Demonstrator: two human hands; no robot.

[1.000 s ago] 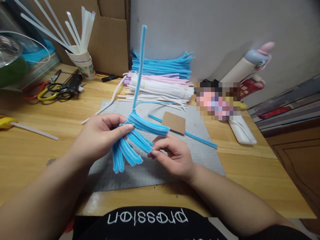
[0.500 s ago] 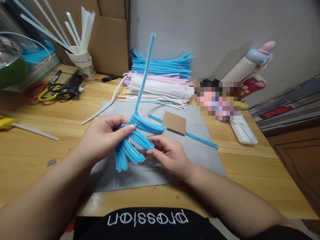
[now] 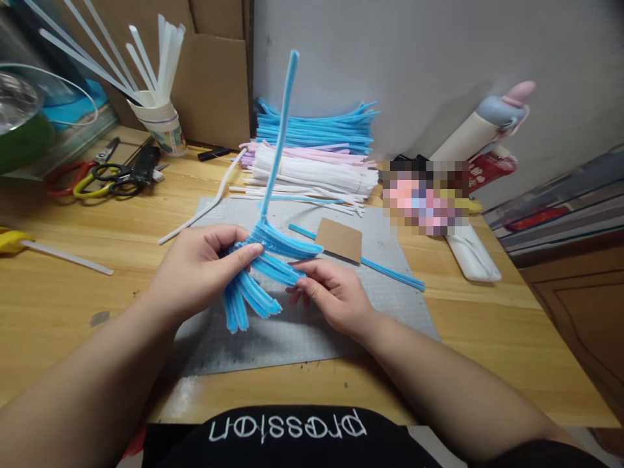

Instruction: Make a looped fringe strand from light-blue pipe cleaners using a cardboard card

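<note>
Above the grey cutting mat (image 3: pixel 390 312), my left hand (image 3: pixel 205 266) is closed on the gathered middle of a blue pipe-cleaner piece (image 3: pixel 287 244). Several looped, flattened strands fan out from it to the right and downward, and one long stem rises from its top. My right hand (image 3: pixel 336 296) pinches the tip of one middle strand between thumb and fingers. On the mat behind, a small brown cardboard square (image 3: pixel 340 240) lies across blue pipe cleaners (image 3: pixel 394 273) whose ends stick out on both sides.
Bundles of blue pipe cleaners (image 3: pixel 316 133) and white pipe cleaners (image 3: pixel 312 172) lie by the wall. Scissors (image 3: pixel 117 179) and a paper cup (image 3: pixel 163 127) of white sticks stand at the left. A yellow-handled tool (image 3: pixel 14 240) lies nearer. A white bottle (image 3: pixel 468 133) leans at the right.
My right hand has shifted slightly up and its thumb now presses on the middle strand's tip, which has lifted a little. The upright stem has tipped slightly left.
</note>
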